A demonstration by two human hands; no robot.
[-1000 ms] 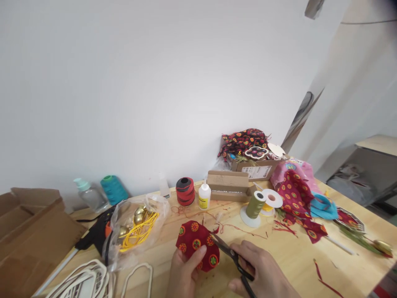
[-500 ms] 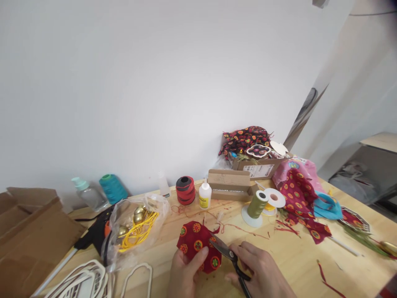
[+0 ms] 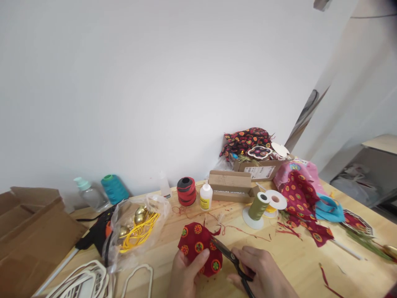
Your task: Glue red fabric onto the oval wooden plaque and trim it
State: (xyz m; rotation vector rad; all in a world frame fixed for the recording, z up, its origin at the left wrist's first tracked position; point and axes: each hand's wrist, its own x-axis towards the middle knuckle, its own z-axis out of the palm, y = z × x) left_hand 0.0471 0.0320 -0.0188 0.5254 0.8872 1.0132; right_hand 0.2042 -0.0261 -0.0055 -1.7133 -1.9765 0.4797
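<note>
My left hand (image 3: 187, 271) pinches a piece of dark red patterned fabric (image 3: 198, 242), its thumb lying across the front. The cloth carries round orange and green flower motifs, and a thin strip sticks out at its upper right edge. In my right hand (image 3: 259, 269) is a pair of black scissors (image 3: 231, 255), fingers around the handles. The blades point up and left, their tips at the fabric's right side. They look nearly closed; whether cloth lies between them I cannot tell.
Behind the hands stand a glue bottle (image 3: 206, 196), a red-and-black thread spool (image 3: 186, 191), a green spool (image 3: 258, 206) and an open narrow carton (image 3: 231, 194). Left are a plastic bag (image 3: 124, 256) with gold bells and wooden frames (image 3: 85, 281). Red fabric (image 3: 297, 196) lies right.
The view has shifted very slightly. Both hands, the fabric and the scissors keep nearly the same positions, the blades appearing a little closer together.
</note>
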